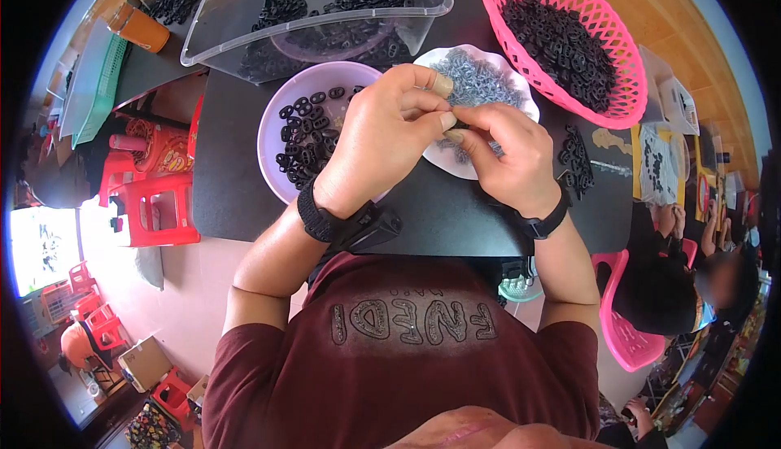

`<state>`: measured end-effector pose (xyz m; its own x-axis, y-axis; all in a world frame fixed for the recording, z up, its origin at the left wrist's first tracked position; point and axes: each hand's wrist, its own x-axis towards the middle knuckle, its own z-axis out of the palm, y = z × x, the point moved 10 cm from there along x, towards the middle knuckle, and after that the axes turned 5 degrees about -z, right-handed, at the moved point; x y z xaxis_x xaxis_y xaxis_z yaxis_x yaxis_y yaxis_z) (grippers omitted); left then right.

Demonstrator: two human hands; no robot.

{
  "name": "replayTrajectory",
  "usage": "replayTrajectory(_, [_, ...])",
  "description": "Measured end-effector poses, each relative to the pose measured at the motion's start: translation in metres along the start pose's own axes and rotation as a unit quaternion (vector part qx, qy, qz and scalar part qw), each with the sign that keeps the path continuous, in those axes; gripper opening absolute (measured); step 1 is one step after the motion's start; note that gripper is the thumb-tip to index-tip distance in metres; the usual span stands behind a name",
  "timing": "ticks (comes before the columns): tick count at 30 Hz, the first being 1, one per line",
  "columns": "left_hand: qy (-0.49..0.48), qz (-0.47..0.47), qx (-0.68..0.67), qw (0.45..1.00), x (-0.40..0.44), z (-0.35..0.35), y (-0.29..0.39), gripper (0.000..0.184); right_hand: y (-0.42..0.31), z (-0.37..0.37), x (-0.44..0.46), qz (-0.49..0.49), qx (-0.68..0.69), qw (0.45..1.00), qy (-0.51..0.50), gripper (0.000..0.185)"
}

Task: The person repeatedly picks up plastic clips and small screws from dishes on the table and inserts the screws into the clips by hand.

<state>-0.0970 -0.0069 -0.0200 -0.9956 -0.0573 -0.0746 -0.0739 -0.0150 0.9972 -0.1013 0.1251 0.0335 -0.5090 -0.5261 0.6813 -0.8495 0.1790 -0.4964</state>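
Observation:
My left hand [382, 132] and my right hand [511, 150] meet fingertip to fingertip over the front of a white scalloped plate [465, 169]. Between them they pinch a small black plastic piece, mostly covered by the fingers. Pale coverings show on some of my fingertips. Small silvery metal parts [480, 79], which look like springs, are heaped on the plate. Partly behind my left hand stands a lilac bowl [268, 136] with small black plastic pieces [305, 136] that have holes, like cord locks.
A pink lattice basket [630, 83] of black pieces stands at the back right. Behind the bowl is a clear plastic bin [325, 19] with more. Several black pieces [576, 164] lie on the dark table [455, 217] at right. Red stools [159, 205] stand left; other people sit right.

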Motion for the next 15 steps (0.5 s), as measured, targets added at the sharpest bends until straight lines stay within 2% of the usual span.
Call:
replayTrajectory(3, [-0.013, 0.005, -0.035, 0.999, 0.001, 0.003, 0.000, 0.024, 0.001, -0.001, -0.001, 0.010, -0.007, 1.000, -0.018, 0.026])
replayTrajectory(5, [-0.028, 0.006, -0.036, 0.999, -0.002, 0.003, 0.010, 0.025, 0.013, -0.010, -0.002, 0.106, 0.021, 0.994, -0.011, 0.029])
replayTrajectory(7, [-0.040, 0.021, -0.021, 0.999, -0.007, -0.003, 0.021, 0.026, 0.017, -0.032, -0.002, 0.092, -0.035, 0.995, 0.035, 0.028])
replayTrajectory(8, [-0.019, 0.088, 0.048, 0.995, -0.010, -0.015, 0.032, 0.024, 0.028, -0.045, -0.006, 0.116, -0.007, 0.990, 0.074, 0.029])
replayTrajectory(10, [0.010, 0.098, 0.209, 0.973, -0.016, -0.045, 0.049, 0.022, 0.030, -0.080, -0.001, 0.156, -0.001, 0.974, 0.161, 0.024])
replayTrajectory(11, [0.023, 0.047, 0.224, 0.973, -0.016, -0.066, 0.044, 0.020, 0.027, -0.093, 0.004, 0.147, -0.042, 0.975, 0.163, 0.023])
replayTrajectory(12, [0.037, 0.103, 0.308, 0.945, -0.019, -0.077, 0.058, 0.022, 0.029, -0.105, 0.007, 0.138, -0.137, 0.969, 0.150, 0.025])
replayTrajectory(14, [0.026, 0.114, 0.498, 0.859, -0.021, -0.097, 0.050, 0.031, 0.028, -0.114, 0.016, 0.124, -0.278, 0.948, 0.092, 0.029])
replayTrajectory(15, [0.027, 0.113, 0.500, 0.858, -0.025, -0.105, 0.046, 0.031, 0.032, -0.115, 0.016, 0.127, -0.269, 0.951, 0.084, 0.032])
